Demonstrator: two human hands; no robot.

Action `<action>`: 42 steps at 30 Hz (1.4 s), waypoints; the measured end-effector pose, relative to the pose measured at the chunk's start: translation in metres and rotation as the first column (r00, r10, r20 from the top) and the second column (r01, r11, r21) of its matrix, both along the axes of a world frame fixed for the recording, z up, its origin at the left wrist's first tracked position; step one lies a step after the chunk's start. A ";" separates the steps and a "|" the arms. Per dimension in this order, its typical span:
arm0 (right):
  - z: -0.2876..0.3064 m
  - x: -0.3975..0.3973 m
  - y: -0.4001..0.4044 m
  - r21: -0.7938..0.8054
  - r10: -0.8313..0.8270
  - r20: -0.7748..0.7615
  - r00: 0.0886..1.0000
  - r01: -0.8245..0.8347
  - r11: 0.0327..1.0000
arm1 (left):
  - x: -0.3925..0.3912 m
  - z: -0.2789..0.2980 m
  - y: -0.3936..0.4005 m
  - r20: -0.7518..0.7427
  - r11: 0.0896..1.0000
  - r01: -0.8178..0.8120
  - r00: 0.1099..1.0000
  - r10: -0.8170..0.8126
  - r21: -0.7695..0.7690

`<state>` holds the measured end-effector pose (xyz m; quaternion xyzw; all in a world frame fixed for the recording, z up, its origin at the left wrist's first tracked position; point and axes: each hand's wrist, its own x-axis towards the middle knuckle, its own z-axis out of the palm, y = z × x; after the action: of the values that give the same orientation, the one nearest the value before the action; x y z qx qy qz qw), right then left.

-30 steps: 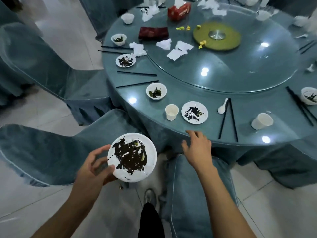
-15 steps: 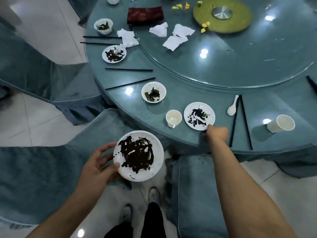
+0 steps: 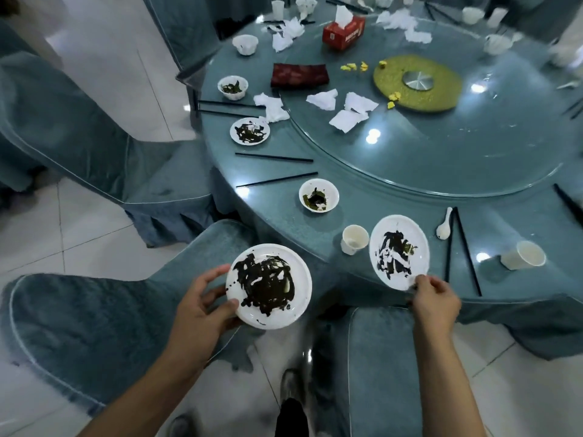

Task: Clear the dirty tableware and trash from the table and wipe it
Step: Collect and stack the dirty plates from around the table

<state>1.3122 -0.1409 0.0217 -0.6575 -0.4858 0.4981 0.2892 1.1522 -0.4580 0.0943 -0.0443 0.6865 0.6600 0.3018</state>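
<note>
Two dirty plates in play at the near edge of the round table [image 3: 410,171]. The left hand [image 3: 202,307] grips a white plate [image 3: 269,287] smeared with dark sauce, thumb on its rim, fingers curled beneath, holding it off the table, out over the gap beside a covered chair [image 3: 79,326]. The right hand [image 3: 433,299] pinches the near rim of a second sauce-streaked plate [image 3: 399,252], which sits tilted, far side up, at the table's near edge; whether its near rim is touching the tabletop, I can't quite tell. Just left of that plate stands a paper cup [image 3: 355,239], and beyond it, toward the glass turntable [image 3: 457,152], a small bowl [image 3: 318,196] with greens inside. Right of the tilted plate lie a white spoon [image 3: 444,224] and a pair of black chopsticks [image 3: 463,247], then another paper cup [image 3: 523,255] on its side near the right edge. Along the left edge: loose chopsticks [image 3: 274,158], a third dirty plate [image 3: 250,131], crumpled napkins [image 3: 271,108]. At the far side, a red tissue box [image 3: 344,33].
</note>
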 end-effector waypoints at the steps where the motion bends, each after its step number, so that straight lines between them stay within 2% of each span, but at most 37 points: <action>1: 0.017 -0.007 -0.025 0.013 0.038 -0.053 0.998 -0.037 0.999 | -0.004 0.004 -0.010 -0.006 1.000 0.007 1.000 -0.007 0.018; 5: 0.070 -0.051 -0.134 0.146 0.299 -0.153 0.942 -0.278 0.949 | -0.025 0.021 -0.064 -0.039 0.996 0.040 0.999 -0.037 0.075; 9: 0.096 -0.097 -0.237 0.275 0.487 -0.085 0.869 -0.449 0.850 | -0.057 0.038 -0.136 -0.073 0.992 0.058 0.996 -0.050 0.114; 14: 0.104 -0.148 -0.347 0.313 0.547 -0.030 0.837 -0.512 0.800 | -0.096 0.048 -0.229 -0.083 0.991 0.024 0.996 -0.013 0.133; 19: 0.107 -0.193 -0.420 0.286 0.610 0.001 0.793 -0.585 0.759 | -0.131 0.049 -0.293 -0.051 0.990 -0.048 0.997 0.055 0.134; 23: 0.107 -0.235 -0.444 0.244 0.686 -0.075 0.724 -0.654 0.716 | -0.167 0.050 -0.315 -0.045 0.986 -0.072 0.996 0.080 0.149; 27: 0.103 -0.287 -0.450 0.183 0.678 -0.227 0.700 -0.653 0.735 | -0.216 0.043 -0.325 -0.026 0.989 -0.057 0.998 0.061 0.137; 30: 0.094 -0.334 -0.449 0.200 0.661 -0.263 0.703 -0.631 0.750 | -0.265 0.038 -0.323 -0.017 0.991 -0.040 0.999 0.042 0.131; 36: 0.088 -0.430 -0.434 0.269 0.666 -0.184 0.723 -0.615 0.741 | -0.369 0.047 -0.298 -0.070 0.997 0.001 0.998 0.004 0.074; 38: 0.097 -0.460 -0.428 0.323 0.712 -0.127 0.691 -0.649 0.688 | -0.403 0.052 -0.291 -0.111 0.999 0.003 0.994 0.003 0.052; 42: 0.108 -0.503 -0.414 0.352 0.764 0.084 0.640 -0.736 0.578 | -0.455 0.058 -0.278 -0.119 0.999 0.005 0.993 0.000 0.044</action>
<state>0.8089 -0.5553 0.1293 -0.3070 -0.7875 0.5021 0.1833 0.6968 -0.7365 0.1524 0.0025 0.6886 0.6760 0.2623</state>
